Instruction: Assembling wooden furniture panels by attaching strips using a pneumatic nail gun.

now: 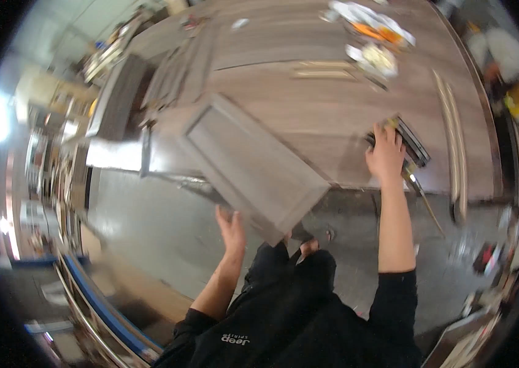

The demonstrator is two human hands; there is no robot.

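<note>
A grey wood-grain cabinet door panel lies slanted across the near edge of a large wooden worktable, its lower end hanging over the edge. My left hand grips the panel's overhanging lower edge. My right hand rests on a dark flat tool lying near the table's front edge, fingers curled over it. Whether that tool is lifted I cannot tell.
Long wooden trim strips lie at the table's right side, short strips and plates with scraps at the back. More panels are stacked far left. Grey floor lies below, with clutter at the right and a blue-edged rail lower left.
</note>
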